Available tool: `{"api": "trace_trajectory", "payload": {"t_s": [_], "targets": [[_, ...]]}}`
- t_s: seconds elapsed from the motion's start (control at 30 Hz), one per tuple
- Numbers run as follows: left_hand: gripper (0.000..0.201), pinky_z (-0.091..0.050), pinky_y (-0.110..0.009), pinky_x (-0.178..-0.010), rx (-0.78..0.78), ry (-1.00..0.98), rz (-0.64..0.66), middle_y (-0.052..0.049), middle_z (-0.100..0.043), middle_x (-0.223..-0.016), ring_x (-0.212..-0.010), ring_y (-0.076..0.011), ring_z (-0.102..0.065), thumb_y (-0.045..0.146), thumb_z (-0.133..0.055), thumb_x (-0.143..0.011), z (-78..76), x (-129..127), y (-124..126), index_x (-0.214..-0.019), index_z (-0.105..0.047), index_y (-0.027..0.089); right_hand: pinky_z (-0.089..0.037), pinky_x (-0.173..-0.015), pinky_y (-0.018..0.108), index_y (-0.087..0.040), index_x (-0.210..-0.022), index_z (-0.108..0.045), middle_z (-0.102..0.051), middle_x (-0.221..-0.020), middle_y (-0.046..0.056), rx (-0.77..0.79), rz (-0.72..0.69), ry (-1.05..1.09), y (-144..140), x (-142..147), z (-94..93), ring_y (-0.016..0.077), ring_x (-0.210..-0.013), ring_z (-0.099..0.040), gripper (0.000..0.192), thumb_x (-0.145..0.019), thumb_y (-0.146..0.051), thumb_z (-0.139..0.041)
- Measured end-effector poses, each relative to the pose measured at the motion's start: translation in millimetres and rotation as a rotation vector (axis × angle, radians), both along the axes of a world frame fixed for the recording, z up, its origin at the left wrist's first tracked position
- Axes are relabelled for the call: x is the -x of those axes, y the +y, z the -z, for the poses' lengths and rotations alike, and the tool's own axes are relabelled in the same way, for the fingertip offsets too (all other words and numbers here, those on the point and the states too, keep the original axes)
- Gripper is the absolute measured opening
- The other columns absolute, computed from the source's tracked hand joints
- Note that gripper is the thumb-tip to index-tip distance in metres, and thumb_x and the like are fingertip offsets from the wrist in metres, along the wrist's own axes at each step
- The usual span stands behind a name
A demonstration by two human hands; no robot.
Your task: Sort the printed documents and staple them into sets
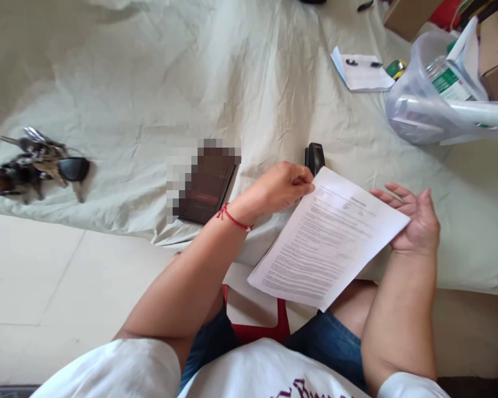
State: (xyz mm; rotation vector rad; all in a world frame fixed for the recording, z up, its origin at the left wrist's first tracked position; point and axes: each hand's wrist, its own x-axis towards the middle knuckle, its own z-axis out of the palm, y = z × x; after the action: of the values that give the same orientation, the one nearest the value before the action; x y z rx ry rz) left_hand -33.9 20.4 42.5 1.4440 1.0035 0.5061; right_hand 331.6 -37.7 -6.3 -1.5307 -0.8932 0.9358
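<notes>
Fingers of left hand (284, 185) pinch the printed sheets (330, 237) at the top corner; right hand (415, 221) lies open, flat under the far edge. Stapler (314, 157) is half hidden behind the left hand. Print is unreadable.

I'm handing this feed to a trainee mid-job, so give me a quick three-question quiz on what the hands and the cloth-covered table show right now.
1. True or false: the left hand pinches the top corner of the printed sheets.
2. Which lies nearest the left hand on the cloth? A) bunch of keys B) black stapler C) clear plastic jug
3. Fill in: the right hand supports the sheets with its palm turned ____.

Key
1. True; thumb and fingers close on the sheets' upper corner.
2. B; the stapler sits just behind the fingertips, the keys lie far to the left, the jug far to the right.
3. Up; the open palm lies under the sheets' right edge.
</notes>
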Motion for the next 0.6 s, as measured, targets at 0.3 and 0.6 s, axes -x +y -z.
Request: {"api": "trace_trajectory", "payload": {"t_s": [0.3,0.6], "targets": [[0.033,-0.04,-0.032,-0.07,0.06,0.007,-0.407,0.004,-0.05,-0.069,-0.065,-0.0123,-0.044,0.007,-0.063,-0.11,-4.2,2,1,-0.08,-0.061,0.021,-0.071,-0.113,0.063,-0.029,-0.129,-0.088,-0.089,-0.142,0.017,-0.008,-0.175,-0.053,0,40,-0.2,0.0406,-0.132,-0.086,0.058,-0.095,-0.075,-0.083],[0.035,-0.042,-0.032,-0.07,0.057,-0.19,-0.451,0.001,-0.057,-0.072,-0.07,-0.0153,-0.05,0.023,-0.069,-0.11,19.3,-9,-4,-0.076,-0.066,0.02,-0.077,-0.104,0.054,-0.025,-0.106,-0.091,-0.094,-0.116,0.007,-0.039,0.011,0.103,7,38,17.0,0.0313,-0.105,-0.089,0.056,-0.064,-0.051,-0.117]]}}
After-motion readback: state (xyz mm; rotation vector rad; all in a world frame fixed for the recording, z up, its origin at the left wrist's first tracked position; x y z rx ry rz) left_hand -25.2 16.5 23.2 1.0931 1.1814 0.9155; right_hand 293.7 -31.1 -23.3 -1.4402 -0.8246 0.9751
